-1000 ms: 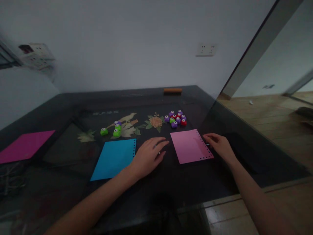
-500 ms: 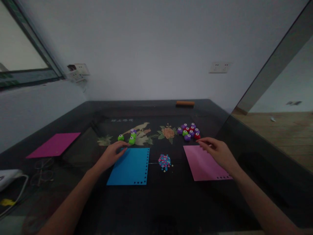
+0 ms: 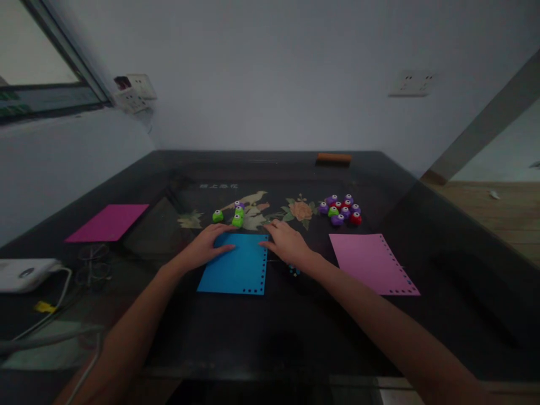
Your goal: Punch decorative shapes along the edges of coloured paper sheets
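Observation:
A blue punched sheet lies flat on the dark table. My left hand is at its upper left corner, thumb over the paper and fingers stretched out, holding nothing. From the other side my right hand reaches to the upper right corner, thumb and fingers apart; whether it touches the paper I cannot tell. Just beyond the fingertips stand several small one-eyed toy figures, mostly green. Beneath my right wrist shows the edge of a pile of small confetti pieces, the rest hidden.
A pink punched sheet lies to the right, with a cluster of purple, red and green toy figures behind it. Far left are a magenta sheet, eyeglasses and a white device with a cable. An orange-brown bar lies by the wall.
My right hand has moved left from the pink sheet to the blue sheet's upper right corner, covering most of the confetti. My left hand stays by the upper left corner. The view has shifted.

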The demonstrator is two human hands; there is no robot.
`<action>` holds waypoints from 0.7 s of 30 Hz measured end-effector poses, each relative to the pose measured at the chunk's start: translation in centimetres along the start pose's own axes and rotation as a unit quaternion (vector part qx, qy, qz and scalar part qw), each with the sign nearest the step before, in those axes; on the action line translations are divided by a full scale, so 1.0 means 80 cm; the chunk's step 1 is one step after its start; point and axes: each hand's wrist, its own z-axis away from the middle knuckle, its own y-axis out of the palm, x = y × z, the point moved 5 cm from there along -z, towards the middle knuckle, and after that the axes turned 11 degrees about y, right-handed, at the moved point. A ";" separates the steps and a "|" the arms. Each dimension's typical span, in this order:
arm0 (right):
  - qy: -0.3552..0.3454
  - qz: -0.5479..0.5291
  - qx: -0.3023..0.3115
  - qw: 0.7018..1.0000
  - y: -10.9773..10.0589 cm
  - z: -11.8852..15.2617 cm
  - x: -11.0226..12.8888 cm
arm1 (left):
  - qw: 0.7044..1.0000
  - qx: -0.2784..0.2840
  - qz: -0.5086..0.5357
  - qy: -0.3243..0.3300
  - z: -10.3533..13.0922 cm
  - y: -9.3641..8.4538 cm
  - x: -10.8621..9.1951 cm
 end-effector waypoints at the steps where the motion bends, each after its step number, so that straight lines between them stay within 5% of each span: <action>1: -0.005 0.010 0.005 1.000 0.006 -0.001 0.001 | 1.000 0.009 0.000 -0.007 0.001 0.000 0.001; 9: -0.021 0.051 0.016 0.998 0.018 0.001 0.000 | 0.998 0.045 -0.045 -0.007 0.002 0.006 0.005; 21: -0.018 -0.024 -0.004 1.000 0.010 0.003 0.005 | 0.997 0.048 -0.053 -0.003 0.001 0.007 0.005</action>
